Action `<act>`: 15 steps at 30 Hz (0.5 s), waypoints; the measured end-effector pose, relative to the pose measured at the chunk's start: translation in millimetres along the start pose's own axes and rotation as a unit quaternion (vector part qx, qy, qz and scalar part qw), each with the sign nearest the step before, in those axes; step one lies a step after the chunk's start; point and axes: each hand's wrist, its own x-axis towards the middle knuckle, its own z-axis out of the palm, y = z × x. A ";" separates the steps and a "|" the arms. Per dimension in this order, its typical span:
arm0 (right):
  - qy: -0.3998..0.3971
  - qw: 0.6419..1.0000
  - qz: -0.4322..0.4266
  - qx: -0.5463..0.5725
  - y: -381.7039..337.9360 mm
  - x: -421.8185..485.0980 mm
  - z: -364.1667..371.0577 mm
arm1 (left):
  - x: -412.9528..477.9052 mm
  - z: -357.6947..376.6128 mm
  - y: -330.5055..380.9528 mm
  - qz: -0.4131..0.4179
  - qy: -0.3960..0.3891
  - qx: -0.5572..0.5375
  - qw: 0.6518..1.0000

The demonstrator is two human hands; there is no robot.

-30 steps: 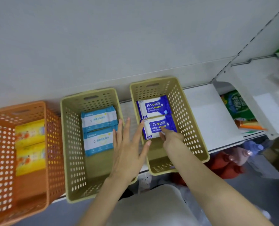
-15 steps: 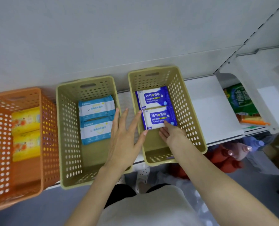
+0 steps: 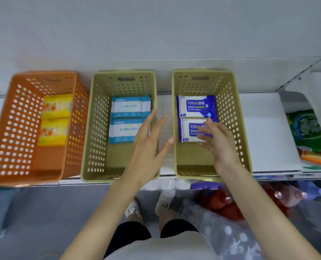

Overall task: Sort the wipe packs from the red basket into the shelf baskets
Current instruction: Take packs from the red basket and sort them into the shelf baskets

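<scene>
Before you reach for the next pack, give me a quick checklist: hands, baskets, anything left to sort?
1. Left hand empty, fingers straight: ok.
2. Right hand clear of the near dark blue pack: fingers relaxed over it, contact unclear: cannot tell.
3. It and the far dark blue pack lie flat in the right basket: ok.
4. Yellow packs in orange basket, light blue packs in middle basket: ok.
5. Packs left to sort: below the shelf all blurred: cannot tell.

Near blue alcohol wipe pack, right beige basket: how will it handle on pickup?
Likely soft, not rigid: the near blue pack looks like a film pouch, so it may sag if pinched at one edge. The film looks glossy, so possibly slippery. It lies flat and low, so rolling or tipping seems unlikely.
</scene>
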 end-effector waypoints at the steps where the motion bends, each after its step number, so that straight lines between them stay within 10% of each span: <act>1: -0.031 0.996 -0.071 -0.053 -3.5 -10.1 -0.6 | -7.3 -7.1 1.5 -0.009 0.022 -0.028 0.999; 7: -0.163 0.900 -0.337 -0.222 13.7 -97.7 23.1 | -77.9 -55.2 -7.7 -0.110 0.175 -0.229 0.951; 15: -0.384 0.806 -0.350 -0.284 142.6 -217.7 135.8 | -247.4 -120.6 -95.2 -0.189 0.257 -0.228 0.920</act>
